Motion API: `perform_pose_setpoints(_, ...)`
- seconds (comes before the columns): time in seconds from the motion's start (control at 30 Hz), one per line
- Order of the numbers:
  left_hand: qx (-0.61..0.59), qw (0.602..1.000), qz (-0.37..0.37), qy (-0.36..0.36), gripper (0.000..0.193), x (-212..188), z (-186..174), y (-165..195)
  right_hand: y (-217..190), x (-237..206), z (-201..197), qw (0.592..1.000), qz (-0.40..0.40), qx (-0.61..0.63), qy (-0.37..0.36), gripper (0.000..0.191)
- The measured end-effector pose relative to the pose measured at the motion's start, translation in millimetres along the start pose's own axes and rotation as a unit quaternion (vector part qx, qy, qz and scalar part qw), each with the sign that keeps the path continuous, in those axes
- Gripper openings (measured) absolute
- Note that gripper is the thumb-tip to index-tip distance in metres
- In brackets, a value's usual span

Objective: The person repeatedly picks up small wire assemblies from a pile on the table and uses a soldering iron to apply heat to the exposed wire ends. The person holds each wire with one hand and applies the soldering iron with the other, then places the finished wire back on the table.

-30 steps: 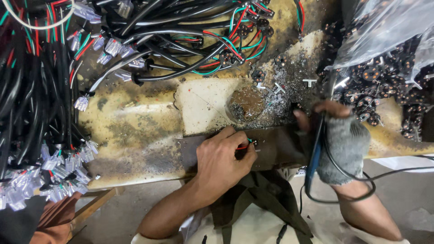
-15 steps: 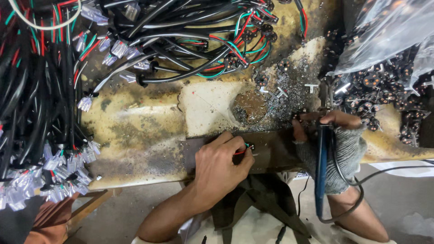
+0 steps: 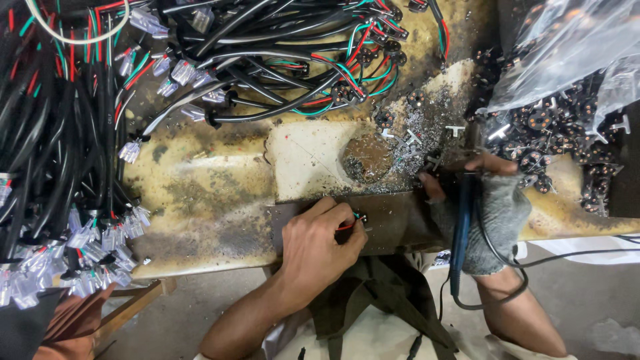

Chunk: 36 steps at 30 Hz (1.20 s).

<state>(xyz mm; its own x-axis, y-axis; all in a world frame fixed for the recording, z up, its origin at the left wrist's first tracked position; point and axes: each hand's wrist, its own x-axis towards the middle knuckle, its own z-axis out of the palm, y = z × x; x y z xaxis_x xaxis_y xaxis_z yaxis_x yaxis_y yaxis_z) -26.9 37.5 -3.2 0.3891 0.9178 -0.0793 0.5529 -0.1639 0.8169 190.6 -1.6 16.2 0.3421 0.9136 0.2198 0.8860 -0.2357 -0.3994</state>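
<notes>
soldering iron [image 3: 462, 227] tip hidden by right hand [image 3: 490, 217]; wire bundle [image 3: 47, 133] cut off left

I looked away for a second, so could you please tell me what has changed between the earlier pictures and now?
The gloved right hand moved up and toward the bench, swinging the blue soldering iron from a slant to nearly upright, its tip hidden by the fingers. The left hand stayed put, pinching the red and green wires at the dark plate. The cable bundles and the bag of connectors did not move.
</notes>
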Motion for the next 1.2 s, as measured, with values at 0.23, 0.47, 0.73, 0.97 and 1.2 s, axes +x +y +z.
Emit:
perform_pose_setpoints(0.23,0.000,1.000,0.001,-0.005,0.018,-0.3,0.7,-1.8,22.9,-9.1,6.9,0.941,-0.026,0.336,-0.041,0.033)
perform_pose_setpoints(0.47,-0.003,1.000,0.009,0.000,0.017,-1.0,2.7,-2.8,39.4,-37.0,0.4,0.540,0.215,0.775,-0.249,0.026)
perform_pose_setpoints(0.73,0.006,1.000,0.007,-0.003,0.018,-0.9,1.0,-2.2,19.9,-47.3,15.0,0.908,-0.024,0.391,-0.146,0.032)
perform_pose_setpoints(0.97,0.007,1.000,-0.001,-0.007,0.018,-1.4,2.6,-1.0,15.7,-36.6,29.8,0.954,0.017,0.286,-0.090,0.031)
perform_pose_setpoints(1.2,-0.004,1.000,0.014,-0.008,0.018,-0.4,5.6,-1.4,12.5,-57.4,46.3,0.979,-0.147,0.066,-0.128,0.055)
